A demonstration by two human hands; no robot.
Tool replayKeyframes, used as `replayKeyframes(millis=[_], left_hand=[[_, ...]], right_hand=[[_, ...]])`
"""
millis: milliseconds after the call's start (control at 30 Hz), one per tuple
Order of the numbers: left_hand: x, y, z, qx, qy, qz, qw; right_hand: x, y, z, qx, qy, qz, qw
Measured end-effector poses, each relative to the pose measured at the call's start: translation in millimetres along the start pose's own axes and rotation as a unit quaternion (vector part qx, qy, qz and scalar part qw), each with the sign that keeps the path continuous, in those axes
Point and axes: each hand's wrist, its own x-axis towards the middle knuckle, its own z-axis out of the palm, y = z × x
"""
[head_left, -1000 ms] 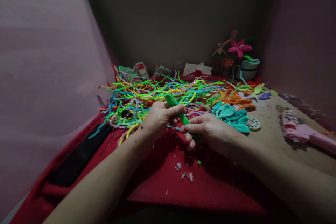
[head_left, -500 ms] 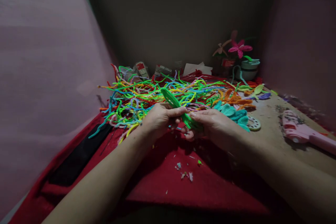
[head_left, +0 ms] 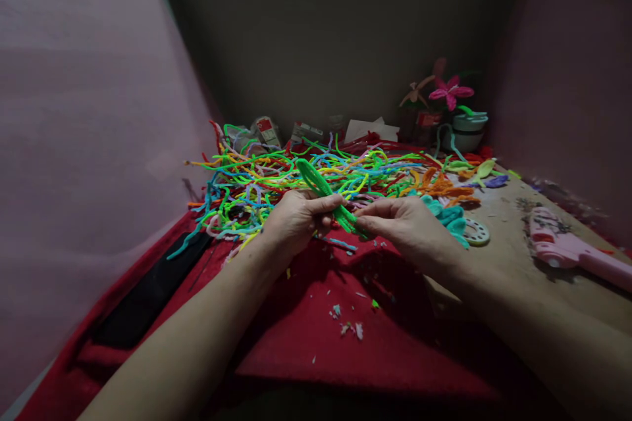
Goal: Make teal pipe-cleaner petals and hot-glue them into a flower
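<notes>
The left hand (head_left: 293, 223) grips a green bundle (head_left: 347, 218) of fuzzy wire, with the thumb lying across its middle. The upper part of this bundle opens as a long narrow loop, and it leans to the upper left. The right hand (head_left: 407, 227) has its fingertips closed at the lower end of the same bundle; the exact hold of the fingers behind is hidden. The bundle is in the air between both hands, above the near edge of a big heap of coloured fuzzy wires (head_left: 276, 171)

Below the hands, a red cloth (head_left: 316, 348) carries small scraps (head_left: 359, 330), and one short light blue wire (head_left: 342, 245) lies near the left hand. At the left there is a flat black thing (head_left: 148, 302). Just behind the right hand are teal petals (head_left: 447, 214), partly covered by it, and beside them a white ring (head_left: 478, 232) with holes. Orange petals (head_left: 444, 189) lie farther back. On the light brown counter (head_left: 508, 230) at the right rests a pink glue gun (head_left: 567, 250). Behind, a pink flower (head_left: 451, 92) rises near a pale pot (head_left: 467, 135)
</notes>
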Motion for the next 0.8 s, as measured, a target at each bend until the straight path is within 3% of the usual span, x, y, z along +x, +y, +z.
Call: replayKeyframes(millis=[133, 267, 367, 500, 633, 733, 800], left_hand=[[-2.3, 0.8, 2.5, -0.010, -0.001, -0.019, 1.000], [-5.0, 4.4, 6.1, -0.002, 0.018, -0.050, 0.999], [-6.2, 6.7, 7.9, 0.017, 0.027, -0.060, 0.998], [-7.8, 4.5, 10.4, 0.033, 0.043, -0.041, 0.998], [-10.3, 1.4, 13.7, 0.037, 0.071, -0.012, 0.997], [-11.1, 2.7, 14.1, 0.045, 0.062, 0.008, 0.997], [-10.7, 4.8, 13.1, 0.054, 0.056, 0.011, 0.997]], right_hand=[[-1.8, 6.0, 5.0, -0.144, 0.028, -0.096, 0.984], [-4.5, 11.3, 10.0, -0.311, 0.063, -0.183, 0.930], [-5.4, 12.0, 10.5, -0.331, 0.068, -0.201, 0.919], [-5.6, 7.9, 10.1, -0.234, 0.087, -0.145, 0.957], [-4.8, 3.6, 12.7, -0.082, 0.034, -0.013, 0.996], [-3.2, 1.9, 12.4, 0.022, -0.006, 0.071, 0.997], [-1.8, 1.4, 9.6, 0.062, -0.024, 0.083, 0.994]])
